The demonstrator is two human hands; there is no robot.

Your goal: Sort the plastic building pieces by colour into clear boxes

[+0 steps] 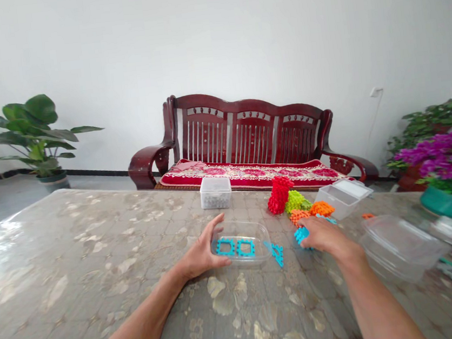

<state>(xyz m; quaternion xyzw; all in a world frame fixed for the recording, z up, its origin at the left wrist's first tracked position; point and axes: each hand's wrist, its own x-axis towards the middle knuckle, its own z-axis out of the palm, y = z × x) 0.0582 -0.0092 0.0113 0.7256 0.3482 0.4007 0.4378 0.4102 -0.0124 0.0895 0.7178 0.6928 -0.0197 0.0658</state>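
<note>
My left hand grips the left end of a shallow clear plastic box, thumb in front and fingers behind. Two square blue frame-shaped building pieces with notched edges lie in the box. Against its right end leans a triangular blue piece, partly outside. To the right, my right hand has its fingers bent over a small heap of blue pieces; its fingertips are partly hidden. Just beyond it lie orange pieces, green pieces and a red stack.
A lidded clear box stands at the table's far edge. An open clear box and more clear containers are at the right, near a teal pot of purple flowers. Behind the table is a wooden bench.
</note>
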